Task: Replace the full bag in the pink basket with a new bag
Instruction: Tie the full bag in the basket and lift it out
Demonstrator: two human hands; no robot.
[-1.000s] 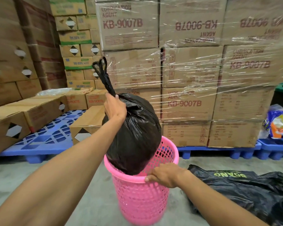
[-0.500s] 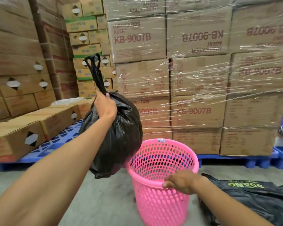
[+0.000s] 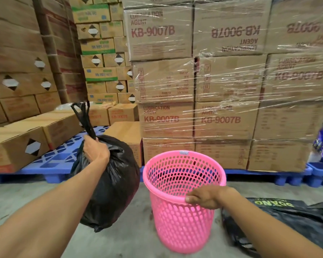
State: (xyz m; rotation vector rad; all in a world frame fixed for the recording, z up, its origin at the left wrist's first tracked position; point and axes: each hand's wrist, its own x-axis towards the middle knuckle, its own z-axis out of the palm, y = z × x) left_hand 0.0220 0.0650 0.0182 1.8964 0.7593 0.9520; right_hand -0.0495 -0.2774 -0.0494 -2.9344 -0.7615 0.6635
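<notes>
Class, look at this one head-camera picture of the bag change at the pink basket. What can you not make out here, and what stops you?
- Contents of the full black bag: head view, opaque plastic, neck gripped by the left hand.
- Pink basket floor: hidden by its near wall.
- Black bag on the floor: cut off by the right edge, partly covered by the right forearm.
- Small print on the wrapped cartons: blurred under glare.
</notes>
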